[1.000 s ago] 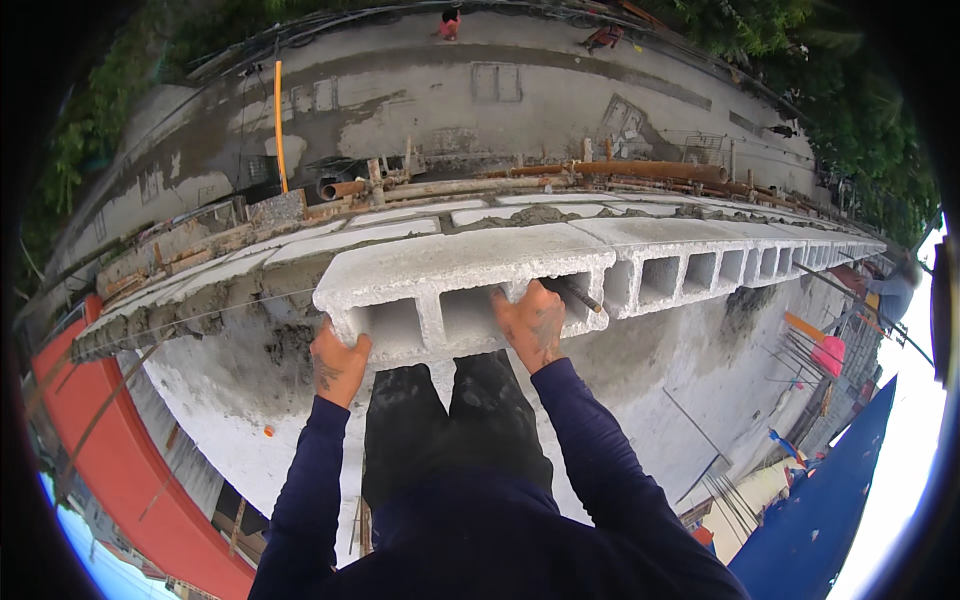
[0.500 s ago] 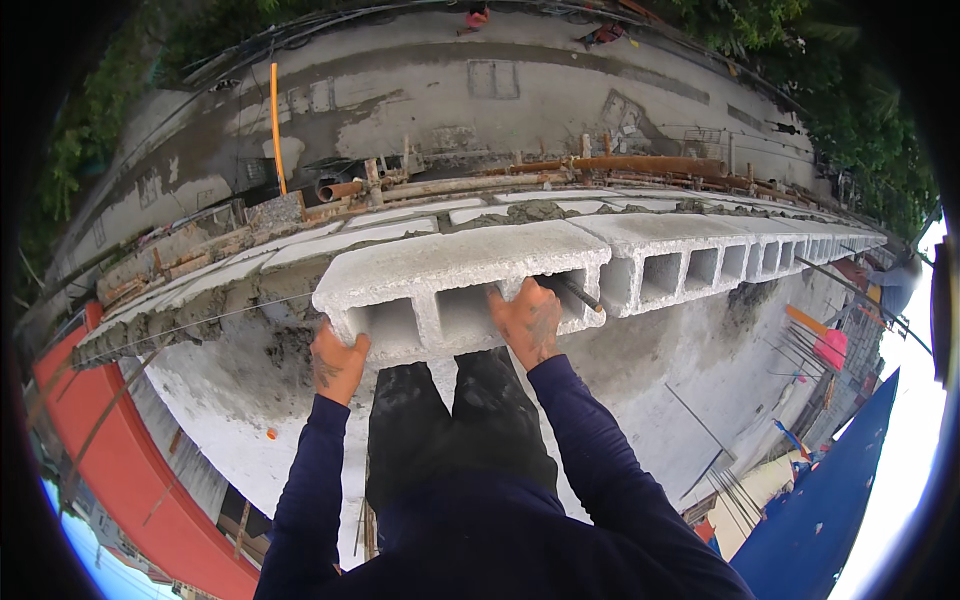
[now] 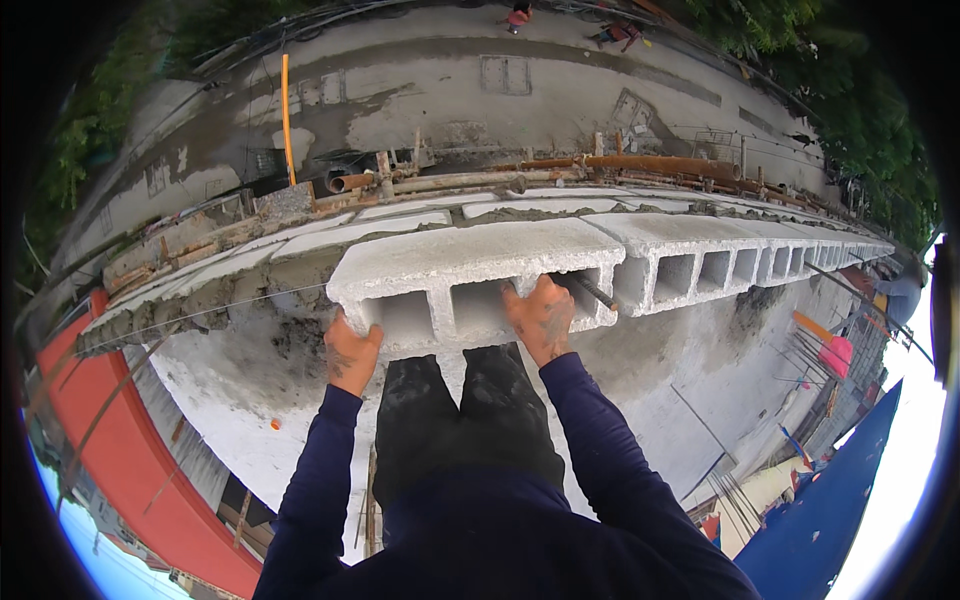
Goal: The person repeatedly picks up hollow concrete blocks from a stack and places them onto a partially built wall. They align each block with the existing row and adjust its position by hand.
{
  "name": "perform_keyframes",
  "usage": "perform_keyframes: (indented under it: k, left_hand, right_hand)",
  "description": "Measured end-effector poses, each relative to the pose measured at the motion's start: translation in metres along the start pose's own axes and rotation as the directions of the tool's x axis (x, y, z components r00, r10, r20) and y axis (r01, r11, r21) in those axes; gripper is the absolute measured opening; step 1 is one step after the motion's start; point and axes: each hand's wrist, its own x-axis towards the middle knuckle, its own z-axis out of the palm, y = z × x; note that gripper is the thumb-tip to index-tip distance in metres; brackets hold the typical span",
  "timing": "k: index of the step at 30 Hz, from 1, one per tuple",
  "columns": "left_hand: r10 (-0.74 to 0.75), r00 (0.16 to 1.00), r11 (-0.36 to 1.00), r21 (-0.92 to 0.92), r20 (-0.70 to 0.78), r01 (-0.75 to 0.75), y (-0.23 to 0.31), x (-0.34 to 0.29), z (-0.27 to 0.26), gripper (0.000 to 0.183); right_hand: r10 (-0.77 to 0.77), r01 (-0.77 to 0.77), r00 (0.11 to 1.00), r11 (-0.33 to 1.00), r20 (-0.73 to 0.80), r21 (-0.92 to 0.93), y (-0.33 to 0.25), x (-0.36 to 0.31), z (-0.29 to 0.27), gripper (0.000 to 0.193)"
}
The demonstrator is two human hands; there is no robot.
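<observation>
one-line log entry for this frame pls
left hand: grips left end of concrete block | right hand: fingers in block's middle hole | block: on wet mortar, end of row of blocks

Pale grey hollow block (image 3: pixel 470 265) with darker grey hollows, resting on dark wet-grey mortar (image 3: pixel 250 290). Row of blocks (image 3: pixel 730 250) to the right: light grey. Sleeves (image 3: pixel 320 480): dark navy blue. Trousers (image 3: pixel 465 420): black, dusted grey. Pipe (image 3: pixel 650 163): rust brown. Pole (image 3: pixel 287 115): orange-yellow. Roof edge (image 3: pixel 130 450), lower left: red. Sheet (image 3: pixel 830 510), lower right: deep blue. Trees (image 3: pixel 800 40): green.
</observation>
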Motion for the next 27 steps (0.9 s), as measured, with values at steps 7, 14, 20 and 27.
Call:
perform_keyframes:
  k: [7, 14, 20, 27]
  left_hand:
    - [0.024, 1.000, 1.000, 0.019, 0.015, -0.024, 0.001, -0.002, -0.002, 0.045]
    - [-0.023, 1.000, 0.993, 0.115, 0.018, 0.020, -0.010, 0.007, 0.003, 0.052]
    - [-0.016, 0.995, 0.996, -0.091, 0.095, 0.025, -0.010, 0.007, 0.004, 0.050]
    - [-0.134, 0.987, 0.991, 0.000, 0.089, 0.134, -0.015, 0.011, 0.008, 0.086]
  right_hand:
    - [-0.032, 0.032, 0.991, 0.999, -0.128, -0.003, -0.001, -0.001, 0.000, 0.046]
    - [-0.070, 0.074, 0.995, 0.995, -0.072, 0.063, 0.000, 0.001, -0.001, 0.051]
    - [-0.008, 0.004, 0.999, 0.994, 0.040, 0.106, 0.003, 0.002, -0.006, 0.050]
    - [-0.052, 0.053, 0.998, 0.997, -0.019, 0.053, 0.002, 0.002, -0.002, 0.057]
